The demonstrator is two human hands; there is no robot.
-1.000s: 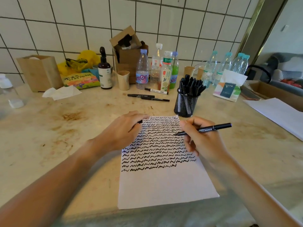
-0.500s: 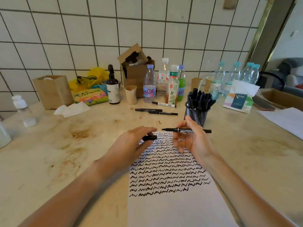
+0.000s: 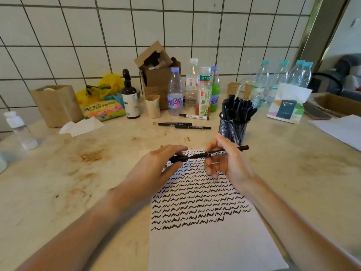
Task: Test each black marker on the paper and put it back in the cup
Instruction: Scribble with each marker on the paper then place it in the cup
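My right hand [image 3: 227, 166] grips a black marker [image 3: 215, 153] held level above the top of the paper [image 3: 211, 247]. My left hand [image 3: 156, 169] pinches the marker's black cap [image 3: 178, 159], which meets the marker's left end. The white paper lies on the counter in front of me, its upper half covered with rows of black squiggles. A black mesh cup [image 3: 233, 130] stuffed with several black markers stands just behind my right hand.
Two black markers [image 3: 184, 125] and a white-barrelled one [image 3: 194, 116] lie loose behind the paper. Bottles [image 3: 192, 90], paper cups, a brown spray bottle [image 3: 130, 98], cardboard boxes and a tissue pack [image 3: 286, 108] line the tiled wall. More white sheets [image 3: 340, 130] lie at the right.
My right hand lifted the marker off the paper and turned it level. My left hand brought the cap up to the marker's tip. The view tilted up a little.
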